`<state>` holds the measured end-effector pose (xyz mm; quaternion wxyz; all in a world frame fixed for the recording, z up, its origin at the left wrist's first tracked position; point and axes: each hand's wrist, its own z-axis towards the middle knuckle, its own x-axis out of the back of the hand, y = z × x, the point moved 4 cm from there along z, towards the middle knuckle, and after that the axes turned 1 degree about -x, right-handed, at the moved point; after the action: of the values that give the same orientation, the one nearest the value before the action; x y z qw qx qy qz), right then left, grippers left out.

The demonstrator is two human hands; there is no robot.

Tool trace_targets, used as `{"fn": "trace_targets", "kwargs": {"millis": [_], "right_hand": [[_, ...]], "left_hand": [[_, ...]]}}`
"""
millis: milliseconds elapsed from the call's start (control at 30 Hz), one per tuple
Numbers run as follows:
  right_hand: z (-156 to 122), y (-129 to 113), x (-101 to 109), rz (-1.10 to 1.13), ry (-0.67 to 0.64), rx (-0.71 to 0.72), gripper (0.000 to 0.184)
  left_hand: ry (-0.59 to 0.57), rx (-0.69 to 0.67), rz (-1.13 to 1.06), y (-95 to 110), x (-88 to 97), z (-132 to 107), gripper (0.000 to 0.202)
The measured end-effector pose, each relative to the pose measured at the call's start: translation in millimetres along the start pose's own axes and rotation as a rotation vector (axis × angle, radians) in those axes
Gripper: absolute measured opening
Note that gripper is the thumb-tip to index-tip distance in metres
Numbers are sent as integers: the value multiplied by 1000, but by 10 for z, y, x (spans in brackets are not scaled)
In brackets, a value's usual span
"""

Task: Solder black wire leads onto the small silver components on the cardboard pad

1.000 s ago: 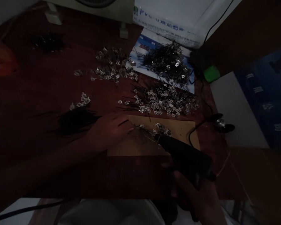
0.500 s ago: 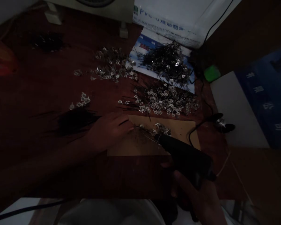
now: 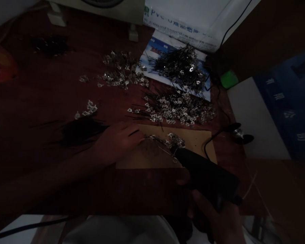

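Note:
My left hand [image 3: 119, 140] is closed in a pinch over the left side of a tan sheet [image 3: 193, 162]. It holds a thin dark stem, with a small shiny flower-shaped piece [image 3: 151, 137] at the far end. A black glue gun [image 3: 205, 173] is gripped by my right hand [image 3: 221, 215], its nozzle pointing up and left. The nozzle is beside a small heap of shiny clear pieces [image 3: 177, 140] on the sheet. In the dim light I cannot tell whether the nozzle touches anything. Dark thin stems [image 3: 80, 132] lie in a bundle beside my left wrist.
Stems with shiny tips [image 3: 178, 106] form a pile behind the sheet, and another pile [image 3: 183, 67] lies on printed paper. Loose clear pieces [image 3: 125, 73] are scattered further left. A black cord [image 3: 209, 140] crosses the right side, near a green object [image 3: 228, 79].
The glue gun has shifted slightly right and down, its nozzle drawing away from the tip of the stem. My left hand stays nearly in place, still pinching the stem.

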<state>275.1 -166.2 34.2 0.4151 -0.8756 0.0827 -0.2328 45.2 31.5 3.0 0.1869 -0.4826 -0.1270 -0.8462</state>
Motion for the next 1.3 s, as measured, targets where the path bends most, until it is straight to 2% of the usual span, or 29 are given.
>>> {"fn": "trace_targets", "kwargs": {"millis": [167,333,700,1300], "right_hand": [[18,28,-58,-26,-10,31,61],[7,50,-43,-55,10,28,63],[26,60,-55,-95,31,56,55],[-34,-3,-48,-196,82,25,69]], "left_hand": [[7,-11,12,1,4,4,17],[1,-17,36,7,6,3,17],[15,-24,37,12,13,13,19],[15,-9,48,13,18,7,18]]}}
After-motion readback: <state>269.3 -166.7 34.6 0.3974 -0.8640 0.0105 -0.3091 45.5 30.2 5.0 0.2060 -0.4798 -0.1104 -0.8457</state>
